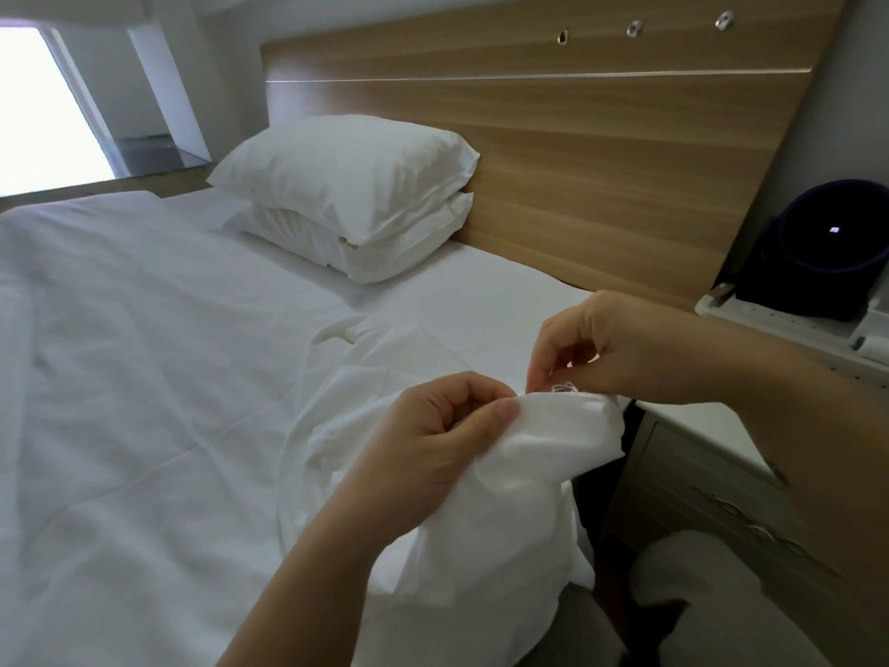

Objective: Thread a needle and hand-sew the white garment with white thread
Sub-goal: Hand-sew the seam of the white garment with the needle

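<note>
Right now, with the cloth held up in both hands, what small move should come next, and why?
Probably draw the right hand up and away, taking up slack. Its fingertips pinch at small loose loops of white thread on the edge of the white garment, which the left hand grips. No needle can be made out.

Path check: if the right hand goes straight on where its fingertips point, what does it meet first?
Likely the white thread loops on the garment edge, just below the right hand; depth is unclear.
</note>
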A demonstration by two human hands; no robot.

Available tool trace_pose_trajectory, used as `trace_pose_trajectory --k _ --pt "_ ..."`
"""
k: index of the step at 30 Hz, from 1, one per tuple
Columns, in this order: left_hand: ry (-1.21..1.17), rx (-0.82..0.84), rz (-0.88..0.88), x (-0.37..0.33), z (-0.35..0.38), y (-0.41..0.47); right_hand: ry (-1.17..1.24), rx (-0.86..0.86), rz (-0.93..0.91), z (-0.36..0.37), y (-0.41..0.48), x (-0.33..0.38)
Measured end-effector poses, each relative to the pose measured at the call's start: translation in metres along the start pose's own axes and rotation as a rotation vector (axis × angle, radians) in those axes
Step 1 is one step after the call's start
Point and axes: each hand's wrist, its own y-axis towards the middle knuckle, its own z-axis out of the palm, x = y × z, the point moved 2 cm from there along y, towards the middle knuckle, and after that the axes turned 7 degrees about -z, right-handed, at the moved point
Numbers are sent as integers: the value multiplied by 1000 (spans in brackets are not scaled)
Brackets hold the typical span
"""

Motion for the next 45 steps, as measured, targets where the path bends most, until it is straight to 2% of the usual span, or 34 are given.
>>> trace_pose_trajectory --k 10,21,28,31,35,40,42,43,45 --pt "16 -22 42 2 -2 4 80 20 -47 2 -1 12" --pt "29 -42 50 2 -2 4 37 -17 11 5 2 12" --pt "98 -128 61 5 -5 8 199 -84 -55 4 1 15" --pt "100 -164 55 2 -6 10 85 -207 -128 -4 -3 16" --pt "99 -184 26 1 -7 14 -120 -154 -205 3 -5 22" --pt "59 -161 -18 -1 -3 13 -200 -333 -298 16 0 22" --pt "37 -184 -38 -1 -4 15 -49 -427 -277 17 -3 25" --pt "36 -206 -48 0 -5 17 121 -495 -253 14 -5 27" --pt "5 -222 -75 0 -6 18 634 -657 -205 5 -8 30"
